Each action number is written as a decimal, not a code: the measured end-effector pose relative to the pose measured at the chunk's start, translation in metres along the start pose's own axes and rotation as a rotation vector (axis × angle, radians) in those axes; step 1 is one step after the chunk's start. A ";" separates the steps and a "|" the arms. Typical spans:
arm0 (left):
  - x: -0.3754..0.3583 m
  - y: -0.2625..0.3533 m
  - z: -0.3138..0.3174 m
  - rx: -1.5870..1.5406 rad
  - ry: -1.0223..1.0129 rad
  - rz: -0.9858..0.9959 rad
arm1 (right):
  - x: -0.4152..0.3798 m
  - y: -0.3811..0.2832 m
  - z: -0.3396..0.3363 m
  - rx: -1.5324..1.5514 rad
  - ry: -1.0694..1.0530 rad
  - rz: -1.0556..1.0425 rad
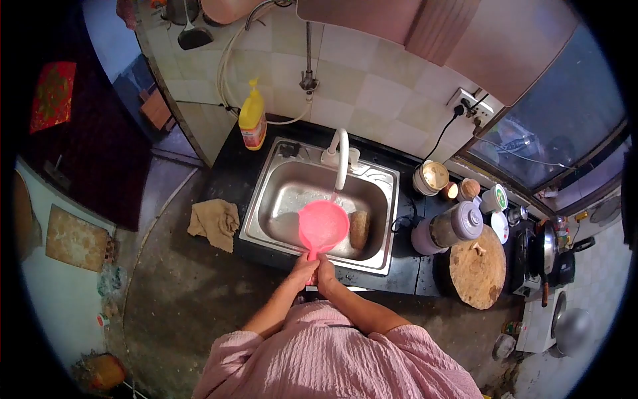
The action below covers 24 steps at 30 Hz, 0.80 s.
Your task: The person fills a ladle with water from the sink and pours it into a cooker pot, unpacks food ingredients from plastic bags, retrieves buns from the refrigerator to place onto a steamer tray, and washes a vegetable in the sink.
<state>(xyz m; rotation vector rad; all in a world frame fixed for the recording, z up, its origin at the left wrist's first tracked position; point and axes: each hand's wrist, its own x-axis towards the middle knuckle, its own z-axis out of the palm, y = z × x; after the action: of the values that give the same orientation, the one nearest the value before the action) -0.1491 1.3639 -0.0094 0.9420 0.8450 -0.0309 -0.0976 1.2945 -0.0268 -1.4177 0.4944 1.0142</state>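
The pink dipper (323, 226) was over the basin of the steel sink (249, 231), its round bowl under the white faucet (342, 159) and its handle pointing back toward the person. The left hand (304, 268) and right hand (325, 271) were pressed together around that handle, though how the fingers lay underneath could not be told. Water seemed to be falling near the bowl's far rim, and whether the bowl was solid or mesh was unclear.

The likeliest trouble was a spill: all the weight sat at the far end of the handle, so wet hands could have let the bowl roll and tip. A stronger flow, striking close to the rim, could have splashed over the front edge onto the pink shirt (345, 346) or the floor. The brown oblong thing (359, 230) lay in the basin just beside the bowl, and a dip to the right could have knocked it. Splashes reaching the black cord (441, 137) that ran down from the wall socket (464, 106) toward the black desk (222, 163) would have been a worse risk.

As for writing, the yellow pump bottle (252, 120) wore a red and white label, too small to read. A white tub (494, 198) carried a green mark, equally illegible, and no brand could be made out anywhere
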 end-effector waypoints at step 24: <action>-0.018 0.025 0.005 -0.162 -0.130 -0.143 | 0.028 -0.002 -0.031 -0.309 -0.137 -0.185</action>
<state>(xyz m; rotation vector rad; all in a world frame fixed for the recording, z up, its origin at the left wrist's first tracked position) -0.1489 1.3700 0.0216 0.7188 0.7804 -0.1438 -0.0726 1.2734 -0.0527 -1.6195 0.1052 1.0593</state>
